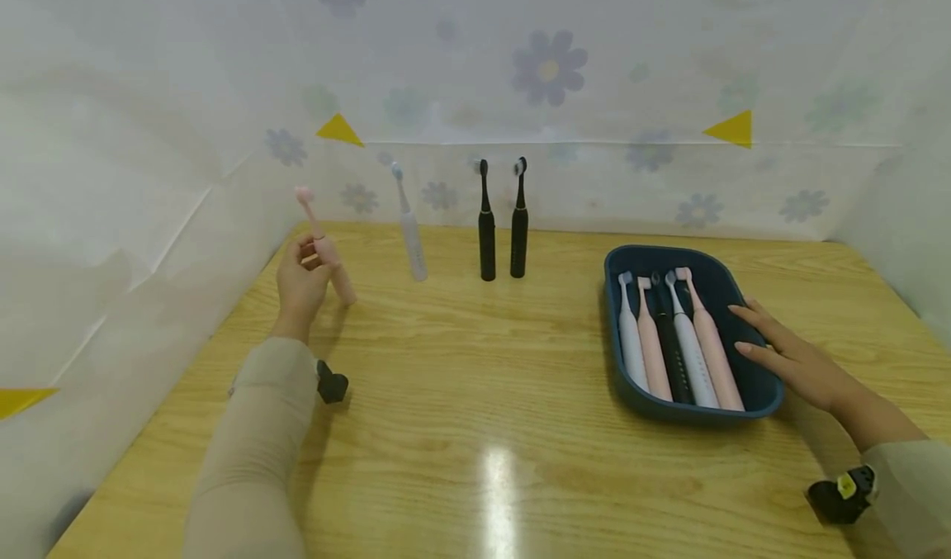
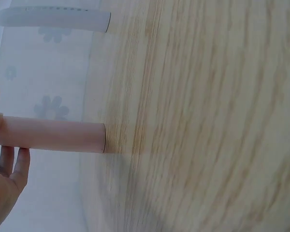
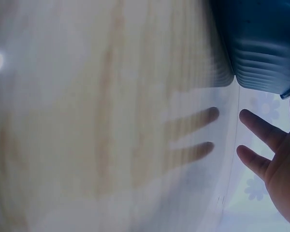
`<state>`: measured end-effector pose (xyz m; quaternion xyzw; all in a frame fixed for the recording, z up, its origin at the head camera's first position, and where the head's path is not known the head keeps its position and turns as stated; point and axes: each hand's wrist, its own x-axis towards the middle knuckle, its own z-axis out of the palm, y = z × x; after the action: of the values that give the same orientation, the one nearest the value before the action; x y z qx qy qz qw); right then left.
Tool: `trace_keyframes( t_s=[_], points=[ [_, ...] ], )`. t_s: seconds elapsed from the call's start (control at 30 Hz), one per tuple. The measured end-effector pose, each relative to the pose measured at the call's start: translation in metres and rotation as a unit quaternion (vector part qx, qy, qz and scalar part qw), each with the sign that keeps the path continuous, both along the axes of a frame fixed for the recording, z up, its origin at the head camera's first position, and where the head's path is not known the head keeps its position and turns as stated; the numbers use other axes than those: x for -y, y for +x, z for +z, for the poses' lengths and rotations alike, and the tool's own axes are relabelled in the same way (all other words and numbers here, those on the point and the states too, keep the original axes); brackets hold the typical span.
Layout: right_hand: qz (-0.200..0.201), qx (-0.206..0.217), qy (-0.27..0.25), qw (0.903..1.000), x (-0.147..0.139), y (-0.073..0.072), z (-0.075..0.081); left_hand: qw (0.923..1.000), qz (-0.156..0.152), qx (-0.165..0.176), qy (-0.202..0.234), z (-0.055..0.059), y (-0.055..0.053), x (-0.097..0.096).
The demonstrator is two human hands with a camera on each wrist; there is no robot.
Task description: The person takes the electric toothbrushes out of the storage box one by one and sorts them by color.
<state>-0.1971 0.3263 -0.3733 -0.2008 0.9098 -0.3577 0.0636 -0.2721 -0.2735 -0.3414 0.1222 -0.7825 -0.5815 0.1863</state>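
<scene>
My left hand (image 1: 300, 286) pinches a pink electric toothbrush (image 1: 339, 274) by its handle, at the left of the table. The brush leans, head up and to the left, its base close over the wood; the left wrist view shows the flat end of its handle (image 2: 63, 135) near the tabletop. On the right, my right hand (image 1: 806, 365) touches the rim of a dark blue basket (image 1: 719, 286), fingers reaching over its right side. Two straight fingers (image 3: 263, 130) stay outside the basket. Inside it several toothbrushes, white, pink and black, lie side by side.
A white toothbrush (image 1: 413, 245) stands upright right of the pink one. Two black toothbrushes (image 1: 486, 245) stand close together farther right. A flower-patterned sheet (image 1: 550, 68) hangs behind the wooden table (image 1: 475, 377).
</scene>
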Motion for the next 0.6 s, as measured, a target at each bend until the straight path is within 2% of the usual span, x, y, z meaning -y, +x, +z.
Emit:
trace_keyframes(
  t_s=[0.23,0.47,0.6],
  points=[
    [-0.006,0.000,0.006,1.0000,-0.0002,-0.0005,0.0000,0.9998,-0.008,0.008,-0.018,-0.0014,0.0003,0.0018],
    [-0.008,0.001,0.012,0.9999,-0.0007,-0.0010,-0.0010,0.9995,-0.005,-0.005,-0.030,-0.0026,-0.0008,0.0020],
    [-0.006,-0.001,0.009,0.9999,-0.0014,-0.0012,-0.0011,0.9990,-0.010,0.001,-0.043,-0.0011,-0.0009,0.0021]
  ],
)
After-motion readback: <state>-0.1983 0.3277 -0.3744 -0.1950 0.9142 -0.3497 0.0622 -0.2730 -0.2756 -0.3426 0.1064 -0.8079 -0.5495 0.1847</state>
